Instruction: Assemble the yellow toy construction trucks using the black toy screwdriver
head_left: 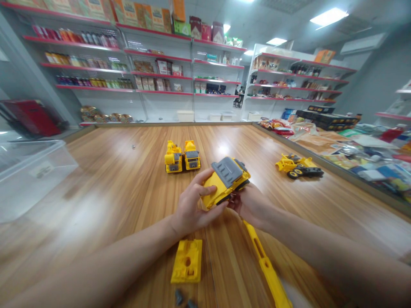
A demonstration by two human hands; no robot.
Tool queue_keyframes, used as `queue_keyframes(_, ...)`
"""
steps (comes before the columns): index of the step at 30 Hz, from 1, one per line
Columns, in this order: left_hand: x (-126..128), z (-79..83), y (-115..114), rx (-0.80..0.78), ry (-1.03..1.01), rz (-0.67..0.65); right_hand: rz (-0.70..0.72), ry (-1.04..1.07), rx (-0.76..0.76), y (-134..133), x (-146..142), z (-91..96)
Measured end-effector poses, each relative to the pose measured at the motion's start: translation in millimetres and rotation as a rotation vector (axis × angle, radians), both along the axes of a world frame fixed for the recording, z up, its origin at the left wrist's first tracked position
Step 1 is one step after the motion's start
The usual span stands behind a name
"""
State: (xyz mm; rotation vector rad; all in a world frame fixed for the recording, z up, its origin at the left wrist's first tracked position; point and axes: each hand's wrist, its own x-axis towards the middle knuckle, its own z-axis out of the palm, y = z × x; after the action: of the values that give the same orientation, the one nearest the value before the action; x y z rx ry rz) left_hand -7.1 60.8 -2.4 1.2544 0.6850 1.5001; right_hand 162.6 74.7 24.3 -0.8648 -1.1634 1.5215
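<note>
A yellow toy truck [213,194] with a grey windshield piece is held tilted above the table. My left hand [192,205] is closed around its left side, thumb on the yellow panel. My right hand [250,203] grips it from beneath at the right, its curled fingers by the dark wheels and partly hidden. Below the hands lies a flat yellow plastic plate [187,262] with a hole in it. Near the bottom edge are small grey pieces [179,297]. A long yellow toy arm [268,267] lies below my right forearm.
Two yellow toy trucks, one on the left [174,160] and one on the right [192,158], stand farther back. At the right sits a partly built yellow toy vehicle [298,167]. A clear plastic bin [32,175] is at the left; packaged goods [353,149] are heaped beyond the right table edge.
</note>
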Motion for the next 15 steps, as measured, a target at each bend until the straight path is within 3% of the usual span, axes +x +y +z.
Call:
queue_keyframes(6,2.5,0.3,-1.6,0.176,0.117,0.004,0.051,0.141,-0.12,3.3,0.6,3.3)
queue_keyframes(11,1.0,4.3,-3.7,0.234,0.226,-0.012,0.082,0.167,-0.249,9.2,4.6,-1.1)
queue_keyframes(15,2.3,6.3,-3.1,0.374,0.295,0.08,0.105,0.136,-0.277,6.1,4.2,-2.8)
